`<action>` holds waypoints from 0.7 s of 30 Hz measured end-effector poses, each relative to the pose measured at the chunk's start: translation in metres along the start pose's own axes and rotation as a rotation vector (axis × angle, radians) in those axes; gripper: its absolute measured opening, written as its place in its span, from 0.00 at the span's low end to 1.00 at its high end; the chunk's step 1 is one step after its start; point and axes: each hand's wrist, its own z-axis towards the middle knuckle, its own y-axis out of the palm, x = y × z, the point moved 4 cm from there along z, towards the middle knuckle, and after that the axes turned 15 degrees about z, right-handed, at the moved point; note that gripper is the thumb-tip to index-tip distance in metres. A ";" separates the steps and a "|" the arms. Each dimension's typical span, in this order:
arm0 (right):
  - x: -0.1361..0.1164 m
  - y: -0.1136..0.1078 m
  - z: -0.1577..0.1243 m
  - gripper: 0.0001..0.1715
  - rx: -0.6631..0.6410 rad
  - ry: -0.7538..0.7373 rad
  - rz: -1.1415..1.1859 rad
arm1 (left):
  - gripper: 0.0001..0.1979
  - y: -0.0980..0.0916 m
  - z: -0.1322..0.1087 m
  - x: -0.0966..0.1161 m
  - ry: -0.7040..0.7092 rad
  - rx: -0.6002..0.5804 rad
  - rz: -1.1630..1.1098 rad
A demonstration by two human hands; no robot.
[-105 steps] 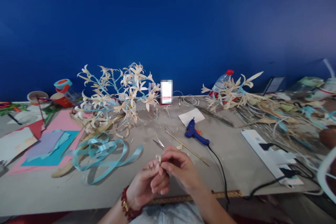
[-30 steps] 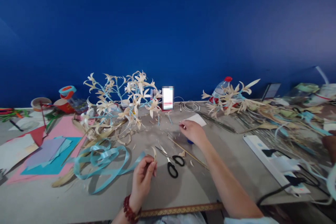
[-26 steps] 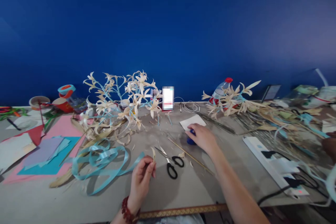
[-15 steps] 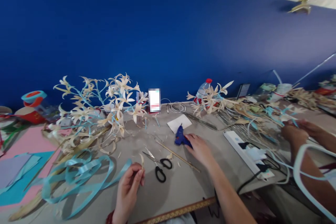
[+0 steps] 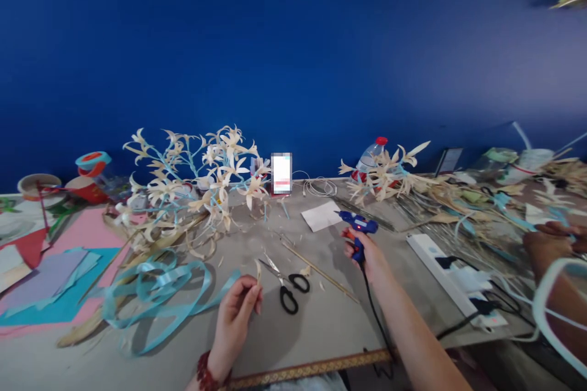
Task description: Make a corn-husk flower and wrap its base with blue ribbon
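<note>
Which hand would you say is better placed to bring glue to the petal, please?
Probably right: the right hand holds the glue gun off the table, nozzle pointing left, while the left hand pinches the petal upright.

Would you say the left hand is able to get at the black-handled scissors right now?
Probably yes: the scissors lie uncovered just beside the left hand, with nothing between, though it pinches a pale strip.
</note>
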 end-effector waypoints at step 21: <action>-0.014 0.081 -0.147 0.12 -0.494 -0.492 -0.433 | 0.11 0.003 -0.009 0.042 0.067 -0.027 0.015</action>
